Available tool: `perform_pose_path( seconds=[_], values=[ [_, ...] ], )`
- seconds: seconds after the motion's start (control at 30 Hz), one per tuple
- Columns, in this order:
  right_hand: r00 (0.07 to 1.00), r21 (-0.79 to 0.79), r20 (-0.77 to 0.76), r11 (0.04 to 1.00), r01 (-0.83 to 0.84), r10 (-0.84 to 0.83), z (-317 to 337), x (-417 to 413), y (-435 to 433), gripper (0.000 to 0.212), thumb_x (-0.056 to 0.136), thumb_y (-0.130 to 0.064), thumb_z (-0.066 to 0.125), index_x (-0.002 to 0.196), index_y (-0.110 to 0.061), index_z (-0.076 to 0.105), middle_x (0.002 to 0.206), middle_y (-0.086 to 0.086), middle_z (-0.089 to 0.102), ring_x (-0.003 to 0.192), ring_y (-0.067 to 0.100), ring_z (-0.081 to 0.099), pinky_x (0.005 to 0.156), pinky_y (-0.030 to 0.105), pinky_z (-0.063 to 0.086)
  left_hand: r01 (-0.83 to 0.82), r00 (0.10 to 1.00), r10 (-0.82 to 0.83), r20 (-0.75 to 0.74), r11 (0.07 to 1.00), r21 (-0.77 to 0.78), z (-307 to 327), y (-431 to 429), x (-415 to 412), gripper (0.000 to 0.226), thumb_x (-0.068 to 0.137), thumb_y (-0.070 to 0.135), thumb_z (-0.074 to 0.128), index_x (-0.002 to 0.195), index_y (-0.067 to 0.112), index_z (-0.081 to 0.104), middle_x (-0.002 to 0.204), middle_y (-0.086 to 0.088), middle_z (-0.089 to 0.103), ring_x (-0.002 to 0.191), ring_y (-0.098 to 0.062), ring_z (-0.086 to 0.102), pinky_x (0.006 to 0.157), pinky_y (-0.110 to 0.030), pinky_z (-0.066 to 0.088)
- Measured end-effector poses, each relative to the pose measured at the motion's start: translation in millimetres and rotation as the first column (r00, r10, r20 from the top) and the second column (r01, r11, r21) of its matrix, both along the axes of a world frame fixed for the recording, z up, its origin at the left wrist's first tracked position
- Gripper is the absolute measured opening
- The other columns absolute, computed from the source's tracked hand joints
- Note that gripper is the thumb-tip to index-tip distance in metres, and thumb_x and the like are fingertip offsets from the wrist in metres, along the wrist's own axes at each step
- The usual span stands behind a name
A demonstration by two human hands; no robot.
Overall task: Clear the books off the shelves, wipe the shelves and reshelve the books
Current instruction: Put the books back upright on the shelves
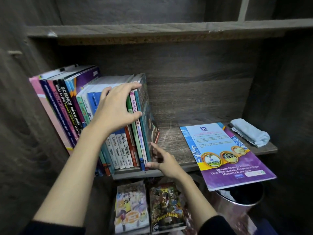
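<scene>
- A dark wood-grain bookcase fills the view; an upper shelf [152, 31] is bare where it shows, and the middle shelf [171, 146] holds everything being worked on.
- The books [115, 150] stand in a row on the left half of this shelf, spines out and leaning left.
- The left hand [116, 107] lies over the top of the row's right end. Its fingers curl over the upper edges, and its thumb presses the spines, so it grips a cluster of books.
- The right hand [166, 162] is low at the foot of the end book [147, 112]. Its fingers are apart and loosely straight, touching the cover and bottom corner but not clasping them.
- A booklet [225, 153] lies flat on the right of the shelf, overhanging the front edge.
- A folded cloth [250, 132] rests at the far right, touched by neither hand.
- Below, two comics [132, 206] lie flat, with a bin [240, 206] just beside them.
- With the cloth put down and the row standing, the step is probably reshelving, squaring up the row's right end. Pulling a batch out cannot be ruled out.
- If reshelving, the next move calls for pushing the row upright and tight, with the right hand bracing the end book so it cannot slide. Then the booklet needs standing beside it.
</scene>
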State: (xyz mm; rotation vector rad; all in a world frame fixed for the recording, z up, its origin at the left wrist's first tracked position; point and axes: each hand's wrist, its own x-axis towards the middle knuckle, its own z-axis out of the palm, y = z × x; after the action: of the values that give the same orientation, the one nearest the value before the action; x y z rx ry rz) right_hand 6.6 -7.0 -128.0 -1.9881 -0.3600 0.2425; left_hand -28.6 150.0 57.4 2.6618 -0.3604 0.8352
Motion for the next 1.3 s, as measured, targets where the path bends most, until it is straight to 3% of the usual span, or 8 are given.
perform_pose_path(
  seconds=[0.23,0.47,0.73,0.9,1.0,1.1,1.2,1.3],
  values=[
    [1.000,-0.033,0.023,0.999,0.006,-0.005,-8.3,6.6,5.3,0.080,0.083,-0.029,0.071,0.146,-0.045,0.025,0.150,0.000,0.038,0.140,0.023,0.031,0.116,0.049,0.024,-0.052,0.997,0.050,0.065,0.998,0.023,-5.5,-5.8,4.6,0.073,0.074,0.030,0.073,0.138,0.024,0.038,0.133,0.002,0.046,0.127,-0.016,0.037,0.113,-0.038,0.009],
    [0.981,0.036,0.104,0.987,0.160,-0.162,-13.0,8.9,4.0,0.061,0.075,-0.020,0.080,0.132,-0.017,0.057,0.092,-0.001,0.058,0.084,0.008,0.052,0.071,-0.004,0.034,-0.108,0.986,0.101,0.134,0.993,0.049,-10.4,-10.5,7.8,0.071,0.074,0.028,0.073,0.136,0.019,0.040,0.131,0.000,0.046,0.125,-0.017,0.038,0.111,-0.038,0.013],
    [0.979,-0.085,0.146,0.984,0.154,-0.141,-11.2,8.9,10.4,0.064,0.083,-0.028,0.071,0.141,-0.018,0.046,0.135,0.007,0.056,0.123,0.020,0.051,0.107,0.033,0.039,-0.217,0.966,0.206,0.157,0.974,0.060,-11.7,-20.7,9.1,0.068,0.073,0.026,0.073,0.133,0.016,0.042,0.128,-0.003,0.048,0.124,-0.021,0.042,0.113,-0.045,0.015],
    [0.995,-0.140,0.082,0.988,0.069,-0.058,-1.6,10.4,-1.0,0.059,0.087,-0.015,0.067,0.142,-0.019,0.046,0.133,0.007,0.058,0.125,0.021,0.052,0.107,0.028,0.038,-0.282,0.943,0.267,0.199,0.958,0.052,-18.3,-31.8,3.8,0.077,0.076,0.021,0.071,0.142,0.018,0.032,0.149,-0.004,0.031,0.141,-0.024,0.022,0.114,-0.052,0.001],
    [0.961,-0.071,0.181,0.972,0.225,-0.210,6.6,10.8,-25.9,0.039,0.090,-0.009,0.057,0.128,-0.014,0.059,0.121,0.011,0.066,0.116,0.025,0.059,0.101,0.034,0.045,-0.182,0.895,0.202,0.398,0.979,-0.087,-29.5,-59.2,-5.3,0.059,0.079,0.020,0.065,0.135,0.015,0.044,0.148,-0.005,0.036,0.142,-0.026,0.022,0.112,-0.051,0.000],
    [0.843,-0.146,0.348,0.865,0.481,-0.410,17.5,8.6,-68.0,0.034,0.091,-0.008,0.049,0.121,-0.012,0.063,0.121,0.011,0.064,0.115,0.028,0.055,0.095,0.035,0.044,-0.010,0.813,0.151,0.562,0.969,-0.245,-49.9,-97.6,-7.6,0.035,0.080,0.019,0.059,0.115,0.014,0.059,0.125,-0.006,0.057,0.122,-0.025,0.047,0.107,-0.048,0.026],
    [0.696,-0.236,0.444,0.675,0.699,-0.564,19.2,3.8,-122.7,0.034,0.093,-0.015,0.048,0.124,-0.011,0.061,0.126,0.009,0.058,0.122,0.026,0.048,0.097,0.034,0.037,0.087,0.925,0.099,0.367,0.885,-0.458,-81.3,-133.5,-1.5,0.025,0.080,0.020,0.058,0.104,0.014,0.061,0.105,-0.005,0.062,0.100,-0.026,0.056,0.088,-0.039,0.041],
    [0.588,-0.378,0.463,0.453,0.807,-0.663,9.2,1.6,-175.8,0.042,0.093,-0.027,0.049,0.129,-0.007,0.054,0.131,0.015,0.054,0.125,0.031,0.043,0.104,0.036,0.031,-0.008,0.979,-0.125,-0.161,0.764,-0.645,-121.5,-158.1,15.3,0.007,0.082,0.020,0.065,0.088,0.017,0.061,0.085,0.001,0.064,0.089,-0.024,0.062,0.077,-0.032,0.046]
  ],
)
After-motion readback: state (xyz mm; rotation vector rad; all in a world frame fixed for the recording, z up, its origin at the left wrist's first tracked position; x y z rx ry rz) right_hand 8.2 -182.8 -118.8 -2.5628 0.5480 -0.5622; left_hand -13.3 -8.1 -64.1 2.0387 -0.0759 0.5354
